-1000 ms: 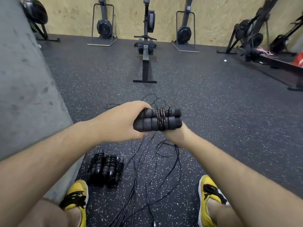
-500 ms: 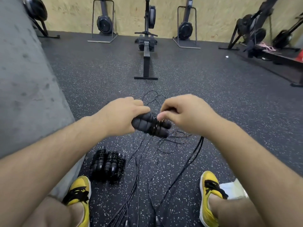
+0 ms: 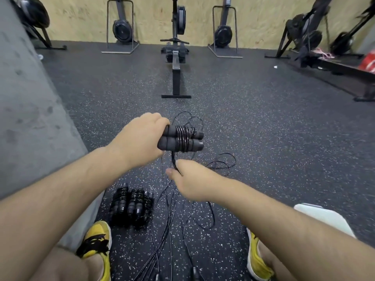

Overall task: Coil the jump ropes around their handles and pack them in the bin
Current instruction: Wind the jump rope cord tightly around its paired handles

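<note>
Gripping paired black foam handles (image 3: 180,139), glossy cord (image 3: 175,163) coiled round middle

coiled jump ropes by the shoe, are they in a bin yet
No, the coiled jump ropes lie on the speckled floor beside the left shoe, inside no container.

Matt foam handles (image 3: 170,137), glossy cord (image 3: 183,138), speckled rubber floor (image 3: 253,128).

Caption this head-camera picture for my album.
Left hand grips two foam handles while the right hand pinches the rope below them.
</note>
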{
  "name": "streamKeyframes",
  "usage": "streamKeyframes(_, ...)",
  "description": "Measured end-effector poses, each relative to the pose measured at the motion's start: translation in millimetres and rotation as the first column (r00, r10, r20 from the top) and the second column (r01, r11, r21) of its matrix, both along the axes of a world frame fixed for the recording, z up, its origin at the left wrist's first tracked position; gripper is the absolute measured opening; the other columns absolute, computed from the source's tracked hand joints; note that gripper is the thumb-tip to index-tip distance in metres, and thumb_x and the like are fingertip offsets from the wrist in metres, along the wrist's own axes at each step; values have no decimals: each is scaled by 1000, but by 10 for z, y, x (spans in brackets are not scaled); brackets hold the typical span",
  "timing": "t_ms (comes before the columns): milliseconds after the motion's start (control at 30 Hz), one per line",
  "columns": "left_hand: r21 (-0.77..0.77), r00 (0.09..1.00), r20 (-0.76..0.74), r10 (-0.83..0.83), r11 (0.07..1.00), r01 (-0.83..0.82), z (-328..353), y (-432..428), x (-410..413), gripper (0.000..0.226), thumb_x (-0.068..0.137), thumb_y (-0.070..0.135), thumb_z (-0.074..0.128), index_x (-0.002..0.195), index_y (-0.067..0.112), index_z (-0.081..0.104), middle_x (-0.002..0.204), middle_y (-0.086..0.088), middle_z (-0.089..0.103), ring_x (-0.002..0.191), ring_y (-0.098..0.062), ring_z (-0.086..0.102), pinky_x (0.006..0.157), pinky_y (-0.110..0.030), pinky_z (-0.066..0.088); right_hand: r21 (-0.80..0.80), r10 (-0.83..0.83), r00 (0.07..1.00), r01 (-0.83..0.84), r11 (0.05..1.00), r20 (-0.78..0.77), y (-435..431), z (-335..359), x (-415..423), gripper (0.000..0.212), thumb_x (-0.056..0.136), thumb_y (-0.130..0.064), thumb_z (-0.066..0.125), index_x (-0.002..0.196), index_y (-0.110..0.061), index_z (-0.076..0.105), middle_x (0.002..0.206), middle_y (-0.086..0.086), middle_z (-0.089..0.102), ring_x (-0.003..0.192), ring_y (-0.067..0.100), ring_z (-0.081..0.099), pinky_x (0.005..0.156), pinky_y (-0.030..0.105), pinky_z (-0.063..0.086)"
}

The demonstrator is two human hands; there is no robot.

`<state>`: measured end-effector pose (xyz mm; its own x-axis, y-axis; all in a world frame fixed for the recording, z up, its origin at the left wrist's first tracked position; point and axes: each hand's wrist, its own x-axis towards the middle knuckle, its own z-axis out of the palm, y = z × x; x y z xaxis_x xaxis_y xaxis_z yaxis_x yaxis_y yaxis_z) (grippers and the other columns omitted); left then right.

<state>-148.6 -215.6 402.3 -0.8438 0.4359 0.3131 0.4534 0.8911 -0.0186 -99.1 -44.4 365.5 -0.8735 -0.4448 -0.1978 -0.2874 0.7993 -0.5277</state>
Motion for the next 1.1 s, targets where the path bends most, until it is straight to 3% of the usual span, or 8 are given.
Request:
streamKeyframes(133,-69,1000,24,9,998,-8,-83,-68,-91,37,76,21,67,112,16,59,107,-3,59,105,-29,55,85,-42,47,69,37,973,-22,997,-227,171,389,28,30,103,-37,47,77,-22,48,78,-3,54,68,16,51,55,28,34)
streamKeyframes(300,-59,950,137,-281,955,291,-128,-35,11,30,70,22,70,96,21,57,90,8,53,91,-21,54,79,-36,48,105,92,870,-47,993,-484,443,620,-216,22,89,-52,64,91,-30,69,77,-13,60,79,11,53,68,30,43)
streamKeyframes(433,160,882,253,-398,916,367,20,52,239,31,68,25,75,90,22,54,84,14,50,82,-7,49,73,-28,43,-114,-30,927,-14,993,-373,603,503,-460,21,88,-49,65,82,-29,69,72,-9,64,68,7,54,67,30,44)
streamKeyframes(533,454,903,218,-371,858,242,176,103,382,43,68,22,76,107,25,58,94,14,61,90,-5,58,77,-21,45,-354,-141,985,97,930,-101,682,365,-473,26,96,-28,57,70,-27,61,70,-11,59,68,10,52,68,27,45)
streamKeyframes(600,521,944,138,-299,833,188,209,141,389,50,70,15,78,114,22,55,101,11,63,94,-8,60,81,-25,46,-162,-90,996,91,983,15,551,276,-324,32,103,-13,44,74,-27,51,75,-8,52,74,14,49,68,23,43)
streamKeyframes(733,252,998,-20,-65,965,68,90,114,132,38,75,14,69,110,17,55,97,6,54,93,-21,53,73,-31,36,18,-7,999,6,1000,43,36,110,8,25,108,-31,33,99,-14,49,94,6,58,85,23,57,71,32,39)
streamKeyframes(867,1,998,-10,67,998,-67,-78,-117,-162,31,77,14,65,105,15,52,100,-2,60,96,-28,54,78,-41,47,77,70,993,-63,995,-95,-60,341,317,32,106,-40,38,84,-17,43,79,0,49,65,14,44,52,30,27)
streamKeyframes(1100,14,966,179,-185,982,186,-206,-99,14,40,72,21,71,95,31,39,87,9,47,87,-20,52,70,-34,39,161,4,782,123,979,-624,416,818,-116,25,100,-50,46,103,-30,62,89,-9,62,86,20,55,70,33,45)
